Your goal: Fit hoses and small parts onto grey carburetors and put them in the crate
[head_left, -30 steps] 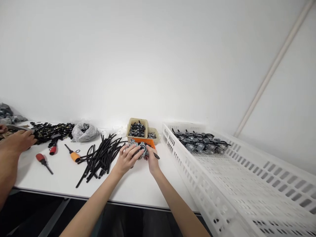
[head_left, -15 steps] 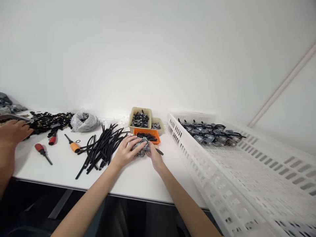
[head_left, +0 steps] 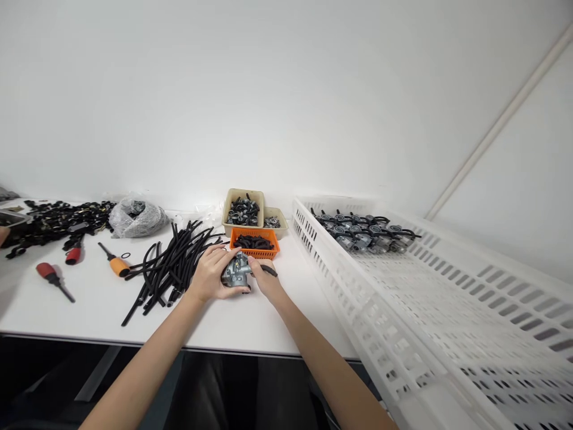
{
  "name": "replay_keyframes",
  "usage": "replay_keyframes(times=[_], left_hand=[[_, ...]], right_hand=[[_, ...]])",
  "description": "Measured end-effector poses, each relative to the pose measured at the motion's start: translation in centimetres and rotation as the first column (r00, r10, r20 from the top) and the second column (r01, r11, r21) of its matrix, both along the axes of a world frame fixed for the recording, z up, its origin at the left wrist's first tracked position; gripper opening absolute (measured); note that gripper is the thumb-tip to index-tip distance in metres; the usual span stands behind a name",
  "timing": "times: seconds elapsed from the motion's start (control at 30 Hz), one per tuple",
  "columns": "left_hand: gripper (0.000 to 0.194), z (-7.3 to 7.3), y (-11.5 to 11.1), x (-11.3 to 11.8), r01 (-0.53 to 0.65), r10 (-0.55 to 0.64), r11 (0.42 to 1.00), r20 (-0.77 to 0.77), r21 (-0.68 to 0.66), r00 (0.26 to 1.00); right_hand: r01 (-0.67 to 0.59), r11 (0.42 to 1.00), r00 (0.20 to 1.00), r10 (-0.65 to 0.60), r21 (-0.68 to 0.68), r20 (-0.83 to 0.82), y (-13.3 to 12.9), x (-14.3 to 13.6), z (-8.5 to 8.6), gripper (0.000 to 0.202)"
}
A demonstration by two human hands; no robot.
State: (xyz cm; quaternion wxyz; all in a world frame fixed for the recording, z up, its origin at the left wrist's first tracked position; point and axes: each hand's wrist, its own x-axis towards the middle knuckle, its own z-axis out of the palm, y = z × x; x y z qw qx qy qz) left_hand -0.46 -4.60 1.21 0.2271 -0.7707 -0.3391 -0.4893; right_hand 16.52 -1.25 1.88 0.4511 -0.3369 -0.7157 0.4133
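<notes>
A grey metal carburetor (head_left: 237, 272) rests in my left hand (head_left: 209, 276), whose fingers wrap over its top and left side while the thumb presses along its lower edge. My right hand (head_left: 266, 280) is closed at the carburetor's right side. Between its fingers is a short black rubber hose (head_left: 269, 270), one end poking out to the right. Whether the hose's other end sits on the carburetor is hidden by the fingers. Just behind both hands stands an orange basket (head_left: 233, 243) of short black hoses.
Long black tubes (head_left: 176, 263) lie left of my hands, near orange-handled (head_left: 119, 266) and red-handled screwdrivers (head_left: 47, 272). Beige bins (head_left: 228, 200) of small parts stand behind. At right, a large white crate (head_left: 331, 257) holds several carburetors (head_left: 358, 233). A co-worker's hand (head_left: 3, 234) shows far left.
The carburetor has turned in my left hand, showing more of its side, and the left thumb is now beneath it. My view has shifted right; the co-worker's hand has mostly left it.
</notes>
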Motion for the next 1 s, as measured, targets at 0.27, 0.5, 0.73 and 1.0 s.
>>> replay_keyframes(times=[0.27, 0.5, 0.73, 1.0], left_hand=[[0.07, 0.3, -0.4, 0.0, -0.078, 0.083, 0.995, 0.085, -0.068, 0.993], [0.075, 0.3, -0.3, -0.2, -0.121, 0.12, 0.992, 0.031, 0.027, 0.992], [0.074, 0.0, 0.0, -0.3, -0.123, 0.124, 0.992, -0.028, 0.026, 0.992], [0.068, 0.4, -0.3, 0.0, -0.091, 0.092, 0.996, -0.105, 0.013, 0.99]], right_hand=[[-0.116, 0.991, 0.987, 0.106, -0.074, -0.12, 0.2, 0.9, 1.8, 0.03], [-0.316, 0.915, 0.939, 0.264, -0.251, -0.221, 0.9, 2.4, 2.1, 0.032], [-0.187, 0.966, 0.982, 0.185, -0.18, -0.028, 1.0, 2.4, 2.4, 0.037], [-0.181, 0.983, 0.977, 0.176, 0.027, 0.123, 1.0, 3.2, 2.8, 0.028]])
